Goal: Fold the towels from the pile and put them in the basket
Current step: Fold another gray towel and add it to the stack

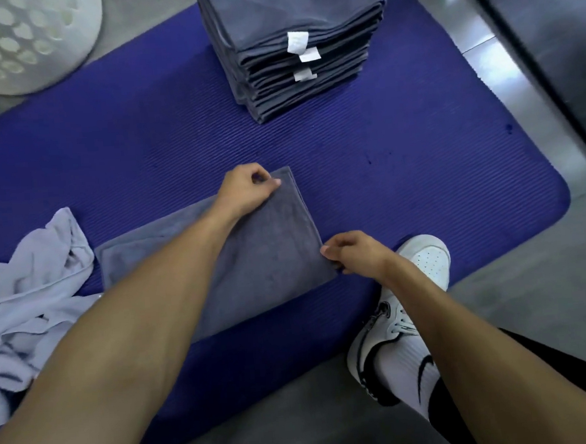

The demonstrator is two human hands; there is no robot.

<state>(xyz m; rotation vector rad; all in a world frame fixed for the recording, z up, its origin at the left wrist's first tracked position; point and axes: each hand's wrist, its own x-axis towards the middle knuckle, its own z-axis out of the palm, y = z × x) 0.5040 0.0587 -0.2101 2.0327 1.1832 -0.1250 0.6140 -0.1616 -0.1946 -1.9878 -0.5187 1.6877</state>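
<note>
Grey floor, blue ribbed mat spread over it, metal cabinet edge at far right. White perforated basket sits off the mat at the far left corner. Stack of grey towels with white tags stands at the mat's far end; whether that is the pile to work from or finished ones, can't tell.

Towel in hand lies flat mid-mat, grey, looks part folded into a long rectangle. Left hand pinches its far right corner, thumb and forefinger closed on the cloth. Right hand pinches the near right corner, fingers curled under the edge. Both corners lie low, on or just off the mat.

Handling guess: light, soft terry, no stiffness, will sag and drape the moment it's lifted. Not slippery, not fragile. The ribbed mat likely drags at it, so lift instead of sliding. Corner pinches are the right holds; keep the edge taut between the hands so the fold lands square.

Crumpled pale cloth lies at left, touching the towel's left end. White shoe rests on the mat's near edge.
</note>
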